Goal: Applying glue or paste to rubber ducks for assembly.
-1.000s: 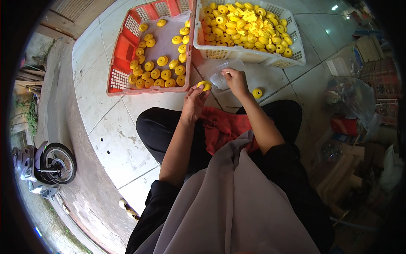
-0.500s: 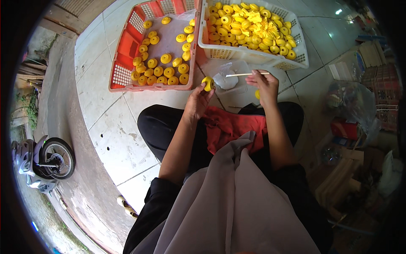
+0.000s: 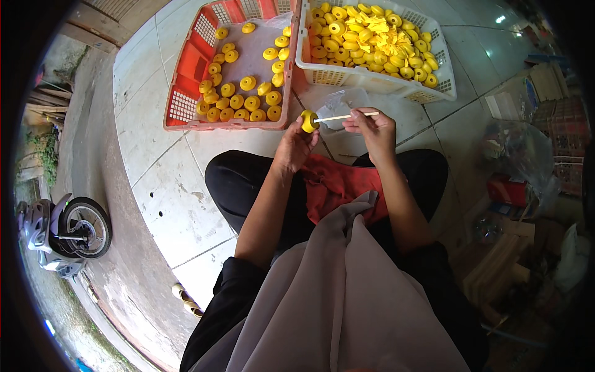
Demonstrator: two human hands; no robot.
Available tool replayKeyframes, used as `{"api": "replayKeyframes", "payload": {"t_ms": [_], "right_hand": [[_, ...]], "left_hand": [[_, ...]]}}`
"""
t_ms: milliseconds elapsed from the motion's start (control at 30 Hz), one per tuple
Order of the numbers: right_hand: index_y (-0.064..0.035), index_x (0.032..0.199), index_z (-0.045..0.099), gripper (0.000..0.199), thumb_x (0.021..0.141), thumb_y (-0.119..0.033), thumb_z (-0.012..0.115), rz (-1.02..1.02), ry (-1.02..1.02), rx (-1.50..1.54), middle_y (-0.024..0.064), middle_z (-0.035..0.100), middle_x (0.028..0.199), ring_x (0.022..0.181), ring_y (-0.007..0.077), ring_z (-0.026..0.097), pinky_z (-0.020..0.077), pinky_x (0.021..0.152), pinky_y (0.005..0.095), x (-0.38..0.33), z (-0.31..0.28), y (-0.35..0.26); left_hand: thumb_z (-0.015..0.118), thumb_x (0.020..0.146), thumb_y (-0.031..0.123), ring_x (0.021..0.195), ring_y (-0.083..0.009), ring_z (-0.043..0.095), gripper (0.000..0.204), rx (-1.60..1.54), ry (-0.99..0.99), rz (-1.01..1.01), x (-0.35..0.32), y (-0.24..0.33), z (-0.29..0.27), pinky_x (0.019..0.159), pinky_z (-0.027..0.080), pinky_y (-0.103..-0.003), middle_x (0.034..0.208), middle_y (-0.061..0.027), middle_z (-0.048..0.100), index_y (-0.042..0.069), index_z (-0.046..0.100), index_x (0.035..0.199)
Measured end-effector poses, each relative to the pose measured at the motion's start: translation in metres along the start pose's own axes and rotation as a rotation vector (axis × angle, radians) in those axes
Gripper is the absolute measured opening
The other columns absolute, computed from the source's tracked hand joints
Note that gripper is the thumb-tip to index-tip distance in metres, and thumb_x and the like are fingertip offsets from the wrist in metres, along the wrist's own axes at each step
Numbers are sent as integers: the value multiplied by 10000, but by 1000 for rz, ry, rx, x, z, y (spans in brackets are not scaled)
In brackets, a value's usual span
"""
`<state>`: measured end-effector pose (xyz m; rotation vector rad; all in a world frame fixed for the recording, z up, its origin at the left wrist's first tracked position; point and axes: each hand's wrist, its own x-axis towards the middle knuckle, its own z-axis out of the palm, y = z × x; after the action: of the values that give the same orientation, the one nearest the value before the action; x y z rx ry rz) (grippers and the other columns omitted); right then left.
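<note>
My left hand point(image 3: 294, 147) pinches a round yellow piece with a hole in its middle point(image 3: 309, 121), tilted so the hole faces right. In my right hand point(image 3: 375, 131) is a thin, pale wooden stick point(image 3: 334, 118), held nearly level between thumb and fingers. Its left tip meets the yellow piece at the hole; how deep it reaches I cannot tell. Just beyond my hands, a clear plastic container point(image 3: 354, 99) with white stuff in it stands on the floor, partly hidden by the stick and my right hand. A red cloth point(image 3: 341, 186) lies across my lap.
An orange-red crate point(image 3: 176, 115) at the far left holds several yellow pieces spread on a plastic sheet. Beside it, a white crate point(image 3: 372, 87) is heaped with yellow pieces. Boxes and plastic bags point(image 3: 520, 149) crowd the right; a parked motorcycle point(image 3: 68, 232) stands at the left.
My right hand has moved left, carrying the stick from over the container to the yellow piece's hole. My left hand still holds the piece. The view has shifted slightly.
</note>
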<state>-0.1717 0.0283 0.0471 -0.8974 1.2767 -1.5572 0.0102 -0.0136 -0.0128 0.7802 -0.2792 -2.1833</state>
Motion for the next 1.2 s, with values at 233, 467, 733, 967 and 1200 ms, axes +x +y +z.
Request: {"api": "replayKeyframes", "payload": {"t_ms": [233, 467, 733, 967, 1200], "right_hand": [[60, 931, 608, 107, 850, 5, 564, -118, -159, -225, 117, 652, 816, 746, 145, 648, 528, 674, 234, -7, 7, -13], [40, 929, 622, 116, 841, 40, 546, -255, -268, -463, 100, 671, 835, 786, 130, 646, 504, 710, 225, -14, 9, -29], [9, 887, 628, 120, 811, 61, 551, -308, -254, -453, 108, 661, 810, 754, 144, 645, 501, 654, 244, -15, 9, -32], [33, 910, 616, 117, 836, 59, 530, -383, -321, -527, 93, 658, 811, 765, 133, 633, 502, 724, 240, -15, 7, -29], [46, 937, 620, 110, 853, -2, 568, -252, -237, -371, 98, 659, 822, 768, 130, 639, 506, 707, 237, -23, 11, -23]], "left_hand": [[584, 842, 388, 842, -173, 572, 425, 18, -18, -12, -1, 1, 0, 760, 490, -257, 927, -80, 580, 36, 525, 1073], [585, 834, 421, 816, -170, 574, 459, 15, -46, -23, -1, 0, 0, 745, 492, -252, 901, -93, 582, 30, 521, 1064], [576, 837, 434, 790, -165, 575, 464, 41, -54, -21, -1, 0, 2, 715, 495, -245, 892, -90, 586, 34, 515, 1062], [565, 841, 447, 771, -158, 575, 461, 57, -70, -37, -2, 0, 1, 700, 493, -240, 877, -77, 584, 48, 514, 1065], [564, 837, 459, 766, -157, 574, 468, 65, -67, -44, -3, 0, 1, 693, 491, -237, 871, -73, 583, 52, 515, 1062]]}}
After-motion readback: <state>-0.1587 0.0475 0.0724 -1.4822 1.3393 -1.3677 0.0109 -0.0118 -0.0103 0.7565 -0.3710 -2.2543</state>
